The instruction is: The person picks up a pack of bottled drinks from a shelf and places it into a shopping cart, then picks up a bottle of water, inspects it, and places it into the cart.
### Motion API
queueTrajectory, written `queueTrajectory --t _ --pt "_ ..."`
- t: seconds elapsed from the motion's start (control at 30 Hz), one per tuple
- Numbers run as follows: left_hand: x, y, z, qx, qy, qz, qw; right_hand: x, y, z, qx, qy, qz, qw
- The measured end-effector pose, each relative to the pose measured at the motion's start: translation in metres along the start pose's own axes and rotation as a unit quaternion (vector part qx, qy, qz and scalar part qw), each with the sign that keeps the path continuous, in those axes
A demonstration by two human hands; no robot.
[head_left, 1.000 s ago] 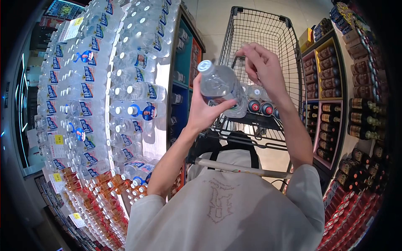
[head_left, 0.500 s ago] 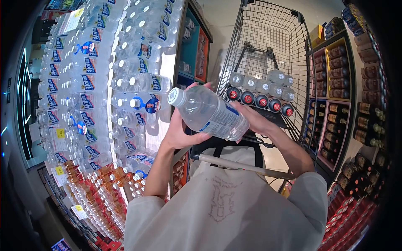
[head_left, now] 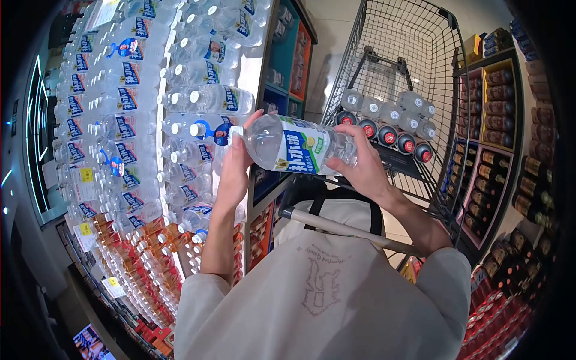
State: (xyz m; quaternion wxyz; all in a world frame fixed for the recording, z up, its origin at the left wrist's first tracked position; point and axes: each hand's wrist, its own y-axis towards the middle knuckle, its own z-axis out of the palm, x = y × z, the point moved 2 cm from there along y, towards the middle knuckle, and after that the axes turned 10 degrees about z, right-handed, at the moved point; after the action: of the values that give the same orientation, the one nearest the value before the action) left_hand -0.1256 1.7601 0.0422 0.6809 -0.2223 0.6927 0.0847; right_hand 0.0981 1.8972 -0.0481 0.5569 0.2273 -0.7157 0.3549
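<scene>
The left hand [head_left: 236, 165] is closed about the neck end of a large clear bottle [head_left: 261, 144], its thumb against the white cap [head_left: 237, 130]. The right hand [head_left: 365, 171] grips the base end, fingers over the upper side and thumb across the near face. The bottle lies nearly level between both hands, cap to the left, its blue, white and green label [head_left: 301, 147] facing up toward the viewer.

Below the bottle: a cream bag [head_left: 345, 214] with black straps, and the pale handle bar [head_left: 342, 229] of a wire cart [head_left: 449, 17]. Inside the cart, clear bottles [head_left: 390, 112] stand beside a row of five dark caps [head_left: 387, 137] with red centres.

To the left: a stacked display of similar clear bottles [head_left: 126, 99], with orange drinks [head_left: 147, 237] lower down. To the right: shelving [head_left: 512, 171] holding dark bottles [head_left: 483, 199].
</scene>
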Motion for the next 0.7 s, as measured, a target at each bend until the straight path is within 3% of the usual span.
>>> queueTrajectory --t 0.13,0.2,0.23,0.27,0.33,0.37,0.43,0.5,0.57,0.6,0.67,0.7 --pt "-0.007 0.001 -0.006 -0.026 -0.032 0.025 0.999 -0.004 0.016 0.001 0.003 -0.002 -0.038 0.999" --pt "-0.010 0.002 -0.012 -0.058 0.013 0.084 0.995 -0.017 0.028 0.009 0.031 0.121 -0.033 0.992" --pt "-0.015 0.003 -0.015 -0.061 0.015 0.086 0.994 -0.020 0.035 0.013 0.034 0.122 -0.035 0.991" --pt "-0.026 0.005 -0.018 -0.061 0.100 0.111 0.987 -0.023 0.040 0.017 0.048 0.156 -0.042 0.986" --pt "-0.056 0.012 -0.014 -0.077 0.243 0.172 0.952 -0.020 0.055 0.023 0.084 0.218 -0.054 0.971" --pt "-0.064 0.017 -0.016 -0.079 0.244 0.173 0.951 -0.018 0.065 0.027 0.086 0.217 -0.056 0.971" --pt "-0.078 0.032 -0.027 -0.034 0.417 0.266 0.869 -0.013 0.088 0.037 0.117 0.256 -0.078 0.957" --pt "-0.082 0.057 -0.038 -0.048 0.416 0.332 0.845 -0.017 0.118 0.053 0.103 0.233 -0.114 0.960" --pt "-0.084 0.080 -0.055 -0.048 0.435 0.354 0.827 -0.013 0.146 0.070 0.103 0.294 -0.038 0.949" --pt "-0.086 0.087 -0.061 -0.050 0.437 0.352 0.826 -0.003 0.155 0.080 0.087 0.315 -0.001 0.945" --pt "-0.088 0.104 -0.076 -0.075 0.553 0.194 0.806 0.000 0.183 0.097 0.063 0.296 0.032 0.953" --pt "-0.084 0.114 -0.085 -0.076 0.553 0.194 0.807 -0.001 0.196 0.104 0.037 0.276 0.065 0.958"
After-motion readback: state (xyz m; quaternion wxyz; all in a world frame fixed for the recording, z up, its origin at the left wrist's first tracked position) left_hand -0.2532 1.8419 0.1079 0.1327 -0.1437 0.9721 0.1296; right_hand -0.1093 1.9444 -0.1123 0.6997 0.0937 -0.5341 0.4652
